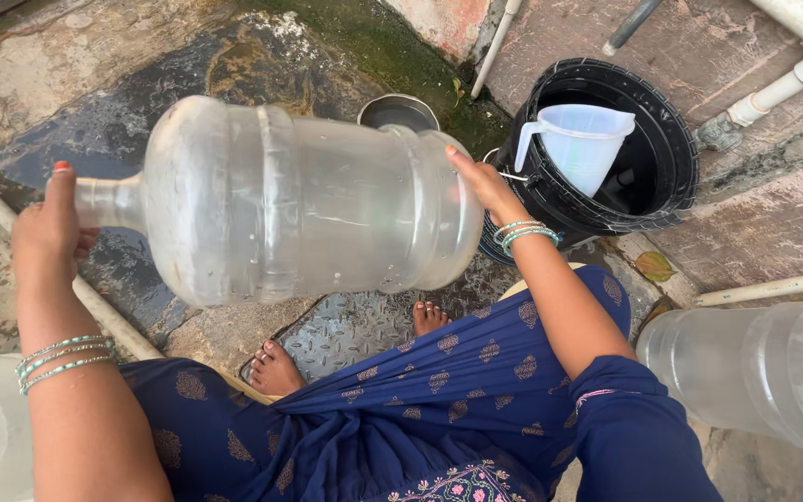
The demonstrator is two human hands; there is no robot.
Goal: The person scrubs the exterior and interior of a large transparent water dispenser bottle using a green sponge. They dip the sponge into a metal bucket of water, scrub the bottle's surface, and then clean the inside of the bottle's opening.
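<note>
Around: black bucket (671, 186) holding one jug (580, 144), steel bowl (398, 112) behind.
Jars: three; big jar (299, 200) sideways.
Fingers: left hand (48, 232) grips neck, right hand (483, 184) flat on base.

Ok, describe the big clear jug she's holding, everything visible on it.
The jug is a large, clear, cloudy-looking plastic water bottle with ribbed rings round its body and a narrow neck. It is held on its side in the air, neck pointing left, base to the right. The left hand grips the neck, thumb up; the right hand presses against the base. It looks nearly empty, wet inside, above the wet stone ground.
</note>
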